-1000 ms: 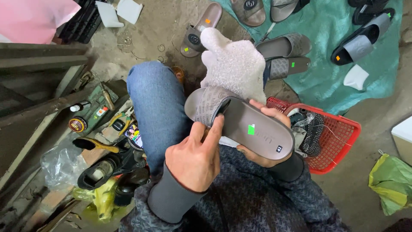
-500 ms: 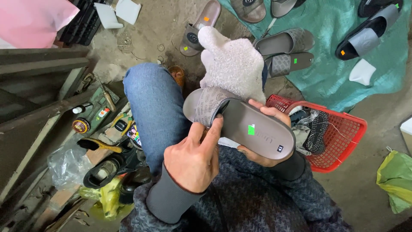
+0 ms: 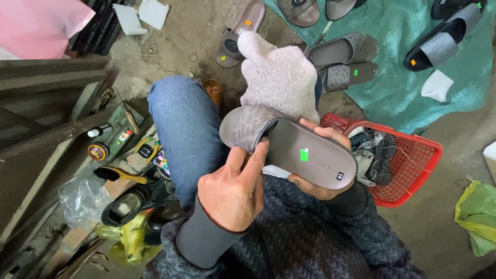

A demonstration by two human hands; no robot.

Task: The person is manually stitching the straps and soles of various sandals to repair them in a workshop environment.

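Observation:
I hold a grey slide sandal (image 3: pixel 305 152) over my lap, its sole up, with a small green sticker on it. My right hand (image 3: pixel 323 186) cups it from below, fingertips curling over its far edge. My left hand (image 3: pixel 235 188) presses its thumb and forefinger against the patterned strap at the sandal's toe end. A fluffy white cloth (image 3: pixel 279 77) lies draped over my right knee, just behind the sandal. My left knee in blue jeans (image 3: pixel 186 124) rises to the left.
A red plastic basket (image 3: pixel 413 160) with dark cloth sits at my right. More grey sandals (image 3: pixel 343 64) and black ones (image 3: pixel 439 46) lie on a green tarp (image 3: pixel 392 93). Tins, tools and a black shoe (image 3: pixel 124 204) clutter the left.
The view has shifted slightly; the sandal and both hands keep nearly the same grip. My left fingers have crept a little further along the strap.

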